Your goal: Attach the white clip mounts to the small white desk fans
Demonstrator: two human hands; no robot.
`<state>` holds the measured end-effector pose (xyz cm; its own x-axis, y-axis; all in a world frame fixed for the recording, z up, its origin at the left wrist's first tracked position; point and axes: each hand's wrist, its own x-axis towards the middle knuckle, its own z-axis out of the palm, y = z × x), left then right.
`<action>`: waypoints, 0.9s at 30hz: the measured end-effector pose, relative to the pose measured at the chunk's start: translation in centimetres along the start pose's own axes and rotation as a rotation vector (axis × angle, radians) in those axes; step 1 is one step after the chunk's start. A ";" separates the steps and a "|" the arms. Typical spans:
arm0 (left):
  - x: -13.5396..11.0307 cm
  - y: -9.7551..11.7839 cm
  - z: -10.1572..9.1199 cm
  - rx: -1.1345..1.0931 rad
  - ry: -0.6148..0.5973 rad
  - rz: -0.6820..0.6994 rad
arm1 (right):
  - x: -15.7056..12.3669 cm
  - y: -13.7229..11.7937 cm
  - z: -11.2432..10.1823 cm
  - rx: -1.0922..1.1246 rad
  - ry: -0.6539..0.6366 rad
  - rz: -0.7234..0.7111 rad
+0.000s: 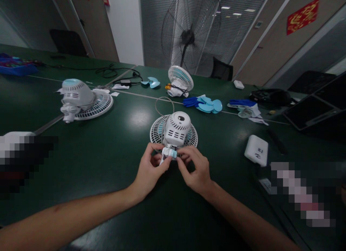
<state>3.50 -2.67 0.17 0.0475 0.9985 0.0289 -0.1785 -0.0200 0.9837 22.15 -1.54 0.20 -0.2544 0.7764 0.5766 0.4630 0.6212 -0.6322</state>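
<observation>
A small white fan [177,130] rests face down on the dark green table, its motor housing up and its round grille flat beneath. My left hand [151,168] is closed around the white neck joint [168,151] at the fan's near end. With thumb and fingers pinched together, my right hand [196,168] grips the right end of a small light-blue knob [173,154] on that joint. The fingertips partly cover the knob and joint. A thin pale cord [164,98] loops behind the fan.
Left stands another face-down fan [77,98]; a third fan [180,81] is at the back. Light-blue blades [209,104] lie beside blue gloves [190,101], and another blade set [151,82] lies farther left. Right is a white box [256,150]. A large floor fan [187,36] stands beyond the table.
</observation>
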 end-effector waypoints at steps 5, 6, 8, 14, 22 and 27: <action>-0.1 0.0 0.0 -0.012 -0.013 -0.005 | -0.2 0.1 0.1 -0.031 0.036 -0.023; -0.1 0.0 0.0 -0.012 -0.014 -0.004 | -0.2 0.2 0.1 -0.031 0.036 -0.025; 0.0 0.0 0.0 -0.011 -0.016 -0.003 | -0.1 0.2 0.1 -0.027 0.037 -0.026; 0.0 -0.2 0.0 -0.012 -0.019 0.017 | 0.0 0.2 0.1 -0.016 0.026 -0.013; -0.1 -0.2 -0.1 -0.022 -0.021 -0.003 | 0.3 0.0 0.0 -0.007 -0.003 0.022; 0.0 -0.4 -0.2 -0.017 -0.025 0.011 | 0.2 0.0 0.0 -0.015 -0.009 0.026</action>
<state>3.36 -2.67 -0.24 0.0700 0.9966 0.0439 -0.1954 -0.0295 0.9803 22.13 -1.34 0.32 -0.2499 0.7933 0.5552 0.4826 0.5991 -0.6389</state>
